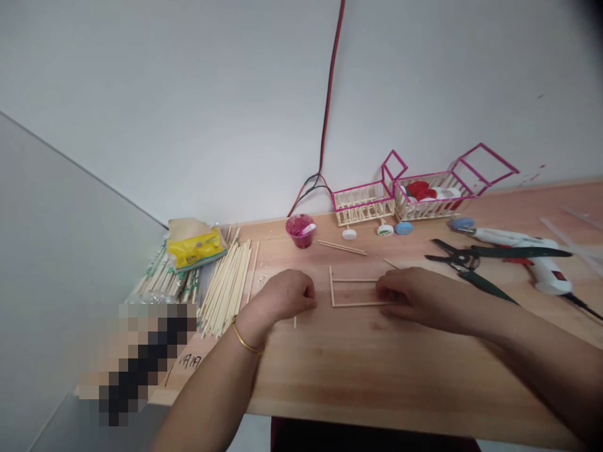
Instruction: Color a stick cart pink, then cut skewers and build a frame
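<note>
On the wooden table, thin wooden sticks form an open rectangular frame (332,289), with one long stick along the near side and another a little farther back. My right hand (409,295) is closed at the frame's right end, its fingers hiding that end. Left of the frame and apart from it, my left hand (287,296) is curled with thumb and fingers together; whatever may be between them is hidden. A short piece of stick (295,321) shows just below the left hand. Another stick (391,263) pokes out behind my right hand.
At left lie a pile of loose sticks (226,289) and a yellow packet (195,246). A cup of magenta stuff (300,232) and two stick carts with magenta rims, one small (362,204), one larger (433,198), stand by the wall. Pruning shears (464,258) and a glue gun (541,251) lie right.
</note>
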Tool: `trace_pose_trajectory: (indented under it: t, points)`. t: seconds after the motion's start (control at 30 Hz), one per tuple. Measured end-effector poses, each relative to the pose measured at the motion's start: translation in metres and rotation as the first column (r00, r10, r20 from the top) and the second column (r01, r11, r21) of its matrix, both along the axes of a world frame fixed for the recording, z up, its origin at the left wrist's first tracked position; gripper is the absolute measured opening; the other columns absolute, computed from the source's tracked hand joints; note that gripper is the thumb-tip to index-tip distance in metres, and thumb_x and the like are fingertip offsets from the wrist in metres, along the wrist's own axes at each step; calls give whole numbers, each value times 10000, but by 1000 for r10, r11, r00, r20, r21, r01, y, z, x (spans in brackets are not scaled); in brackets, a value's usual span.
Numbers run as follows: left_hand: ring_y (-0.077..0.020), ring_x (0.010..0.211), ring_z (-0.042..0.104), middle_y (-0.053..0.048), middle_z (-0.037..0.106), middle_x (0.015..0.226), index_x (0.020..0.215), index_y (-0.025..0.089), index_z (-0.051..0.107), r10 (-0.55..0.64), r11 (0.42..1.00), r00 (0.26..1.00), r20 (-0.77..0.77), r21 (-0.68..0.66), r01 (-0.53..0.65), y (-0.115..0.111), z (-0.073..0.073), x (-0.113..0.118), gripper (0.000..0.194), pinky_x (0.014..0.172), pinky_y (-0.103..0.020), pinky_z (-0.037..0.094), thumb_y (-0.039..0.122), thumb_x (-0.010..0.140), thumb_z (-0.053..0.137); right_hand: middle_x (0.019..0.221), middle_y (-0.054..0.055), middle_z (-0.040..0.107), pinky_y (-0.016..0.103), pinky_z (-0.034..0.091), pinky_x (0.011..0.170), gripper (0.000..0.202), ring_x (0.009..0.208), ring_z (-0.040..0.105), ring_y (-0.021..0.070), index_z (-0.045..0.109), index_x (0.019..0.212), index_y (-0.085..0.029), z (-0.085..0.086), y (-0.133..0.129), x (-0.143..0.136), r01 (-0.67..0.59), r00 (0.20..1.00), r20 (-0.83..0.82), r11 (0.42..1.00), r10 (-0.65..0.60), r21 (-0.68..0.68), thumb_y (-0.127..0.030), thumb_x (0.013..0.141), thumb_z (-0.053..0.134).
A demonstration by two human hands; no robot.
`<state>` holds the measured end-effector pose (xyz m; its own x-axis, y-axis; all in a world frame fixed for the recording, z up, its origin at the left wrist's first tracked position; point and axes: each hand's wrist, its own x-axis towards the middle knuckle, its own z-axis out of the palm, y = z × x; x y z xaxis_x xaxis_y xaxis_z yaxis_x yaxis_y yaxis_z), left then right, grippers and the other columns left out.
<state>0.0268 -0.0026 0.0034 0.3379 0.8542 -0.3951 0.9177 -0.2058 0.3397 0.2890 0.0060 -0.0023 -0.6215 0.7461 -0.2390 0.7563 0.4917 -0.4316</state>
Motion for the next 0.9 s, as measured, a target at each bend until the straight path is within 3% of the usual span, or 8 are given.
trace_pose_trajectory:
  t: [0.13,0.27,0.43,0.6,0.77,0.9]
  points:
    - [-167,599,590,-70,665,660,658,168,695,70,997,985,-159,51,-63,3,5,-11,207,524,-253,359,330,714,580,780,40,651,295,360,593,109,691,572,198,619,795,-200,1,-1,-1,16,1000,7,1000,-16,-14,-294,764,573]
    - [-200,673,628,-114,685,736,739,159,702,236,965,911,-339,192,-179,10,8,-34,195,551,-256,377,225,712,520,776,36,649,290,351,588,93,686,565,192,610,781,-199,3,-2,-3,15,1000,12,1000,-14,-15,-280,760,567]
    - [-190,682,613,-100,688,763,769,173,699,296,935,919,-260,277,-222,16,6,-46,220,578,-257,387,273,743,504,778,35,648,291,350,584,95,689,562,195,601,770,-199,5,-2,-3,12,1000,25,1000,-12,-5,-289,758,572]
    - [-146,599,552,-34,641,652,677,175,674,204,960,973,-109,218,-177,15,2,-36,197,534,-240,341,300,740,535,791,37,653,288,357,588,106,701,569,193,609,788,-200,4,-2,-1,7,1000,-5,1000,-7,5,-296,762,574]
    - [-108,572,522,19,624,629,678,181,687,-25,996,996,89,-83,33,7,8,-26,87,526,-207,344,185,639,609,781,29,650,281,349,588,102,696,567,188,605,784,-203,4,-2,0,-2,1000,-25,1000,2,13,-297,763,572]
    - [-111,527,500,25,589,550,621,191,682,-71,988,997,13,-139,72,3,18,-30,123,503,-216,325,137,603,573,768,26,649,280,338,581,101,688,559,183,599,772,-203,3,-1,0,-4,1000,-28,1000,5,14,-298,764,567]
